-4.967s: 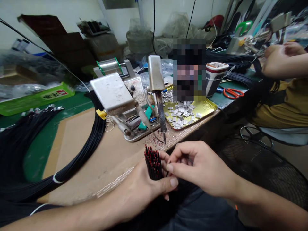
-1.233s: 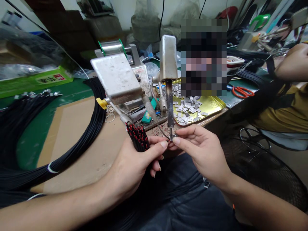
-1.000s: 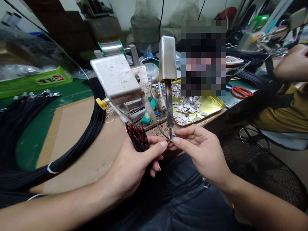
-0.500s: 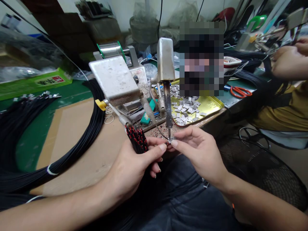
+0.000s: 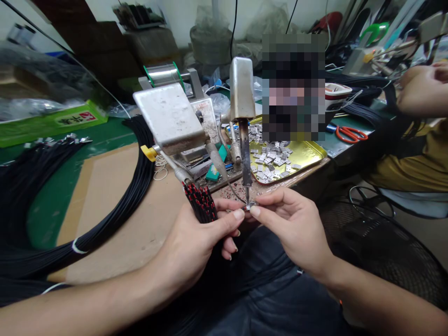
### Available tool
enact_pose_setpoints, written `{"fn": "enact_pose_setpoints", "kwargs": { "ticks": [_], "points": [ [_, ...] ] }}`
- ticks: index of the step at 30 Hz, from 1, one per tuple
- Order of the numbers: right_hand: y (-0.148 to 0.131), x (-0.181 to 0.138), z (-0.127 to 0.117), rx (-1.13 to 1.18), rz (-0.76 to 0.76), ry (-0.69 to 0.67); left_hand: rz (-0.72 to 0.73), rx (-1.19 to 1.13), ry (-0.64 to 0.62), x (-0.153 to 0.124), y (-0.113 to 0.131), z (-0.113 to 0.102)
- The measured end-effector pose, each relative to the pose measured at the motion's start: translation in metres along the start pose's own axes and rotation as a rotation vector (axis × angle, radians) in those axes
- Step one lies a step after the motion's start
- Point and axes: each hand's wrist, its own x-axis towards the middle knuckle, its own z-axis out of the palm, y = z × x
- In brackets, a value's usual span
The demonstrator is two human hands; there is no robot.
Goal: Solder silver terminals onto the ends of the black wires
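My left hand (image 5: 206, 224) is closed around a bundle of black cables (image 5: 200, 203) whose stripped ends show red wires. Its thumb and forefinger pinch toward the hot tip, where a cable end is mostly hidden by the fingers. Between the thumb and fingers of my right hand (image 5: 290, 221) is a small silver metal connector (image 5: 249, 206). Right above the connector stands the tip of a soldering iron (image 5: 247, 163), pointing down in its fixed stand; tip and connector appear to touch. A thin solder feed tube (image 5: 224, 169) curves down to the same spot.
A yellow tray (image 5: 308, 154) with many metal connectors lies behind the iron. A solder spool (image 5: 163, 74) sits on the machine. Coiled black cables (image 5: 136, 186) lie at left on cardboard. Orange-handled scissors (image 5: 351, 134) rest at right, near a co-worker's hands (image 5: 422, 88). A fan (image 5: 392, 252) stands below.
Both hands stay at the iron's tip with almost no movement. The whole view has shifted slightly. The co-worker's hands at the right have moved a little.
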Motion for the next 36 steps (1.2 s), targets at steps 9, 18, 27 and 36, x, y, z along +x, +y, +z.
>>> {"fn": "enact_pose_setpoints", "kwargs": {
  "ticks": [9,18,27,36],
  "points": [
    [-0.001,-0.001,0.000,0.022,0.002,-0.004,0.007,0.005,-0.016,-0.001,0.002,0.000],
    [0.001,-0.001,-0.001,-0.060,-0.051,0.017,-0.006,0.015,-0.012,0.000,0.000,0.000],
    [-0.007,0.001,-0.004,-0.091,0.042,-0.061,-0.033,0.047,-0.025,-0.002,0.003,0.004],
    [-0.026,0.009,-0.130,-0.344,0.467,-0.400,-0.035,0.250,0.013,-0.007,0.000,0.007]
  ]
}}
